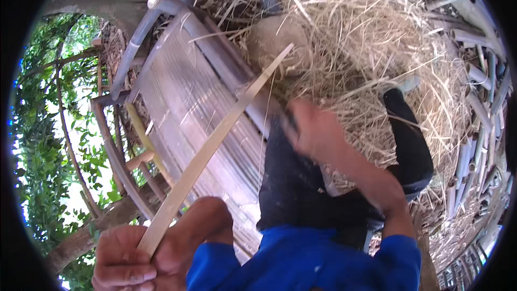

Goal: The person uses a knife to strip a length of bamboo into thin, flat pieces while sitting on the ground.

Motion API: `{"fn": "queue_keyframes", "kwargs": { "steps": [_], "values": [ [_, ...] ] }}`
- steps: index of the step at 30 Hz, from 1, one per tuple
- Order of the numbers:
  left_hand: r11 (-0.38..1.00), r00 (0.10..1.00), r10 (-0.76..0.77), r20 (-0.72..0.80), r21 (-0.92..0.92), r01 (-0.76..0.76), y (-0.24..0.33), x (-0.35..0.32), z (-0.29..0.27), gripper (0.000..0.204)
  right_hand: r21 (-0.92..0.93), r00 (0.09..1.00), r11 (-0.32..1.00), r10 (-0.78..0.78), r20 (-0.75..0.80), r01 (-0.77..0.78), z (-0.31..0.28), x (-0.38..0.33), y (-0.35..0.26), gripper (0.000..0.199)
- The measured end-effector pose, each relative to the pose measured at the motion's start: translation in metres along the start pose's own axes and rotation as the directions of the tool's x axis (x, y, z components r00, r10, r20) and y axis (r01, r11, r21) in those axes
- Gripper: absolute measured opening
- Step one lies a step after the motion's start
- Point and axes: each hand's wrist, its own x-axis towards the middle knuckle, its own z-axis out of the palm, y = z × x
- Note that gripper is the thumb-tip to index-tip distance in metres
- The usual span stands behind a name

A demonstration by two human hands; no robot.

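Observation:
My left hand, at the lower left, is closed round the near end of a long pale bamboo strip. The strip slants up and to the right, narrowing to a tip above the bench edge. Over my dark trouser leg is my right hand, blurred by motion, its fingers curled. A dark smear shows beside those fingers, and I cannot make out what it is. The strip's far part lies to the left of this hand, apart from it.
A slatted bamboo bench with a round pole edge stands to the left. Pale shavings are heaped on the ground ahead and right. Cut bamboo pieces lie along the right. A wooden railing borders green foliage.

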Motion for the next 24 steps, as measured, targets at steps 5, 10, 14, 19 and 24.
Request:
{"fn": "queue_keyframes", "kwargs": {
  "steps": [5, 10, 14, 19, 24],
  "values": [
    [1.000, 0.999, 0.011, 0.052, 0.008, -0.011, -0.008, 0.001, 0.008, 0.059, -0.174, 0.917, 0.905, 0.398, 0.029, -0.388, 0.025, 0.012, 0.082, 0.034],
    [0.971, 0.994, 0.035, -0.100, 0.241, -0.010, 0.025, -0.008, -0.021, 0.048, -0.029, 0.954, 0.959, 0.278, -0.111, -0.283, 0.002, -0.011, 0.082, 0.027],
    [0.936, 0.979, -0.066, -0.194, 0.329, 0.128, 0.013, -0.013, -0.020, 0.037, 0.047, 0.950, 0.982, 0.188, -0.251, -0.182, -0.011, -0.004, 0.035, 0.027],
    [0.910, 0.973, 0.053, -0.224, 0.413, 0.046, -0.014, -0.026, -0.020, 0.043, 0.189, 0.977, 0.976, 0.141, -0.158, -0.110, -0.020, 0.000, -0.018, 0.028],
    [0.919, 0.971, -0.001, -0.240, 0.382, 0.095, -0.002, -0.038, -0.011, 0.044, 0.211, 0.975, 0.973, -0.047, -0.217, 0.093, -0.042, -0.006, -0.081, 0.022]
  ]
}}
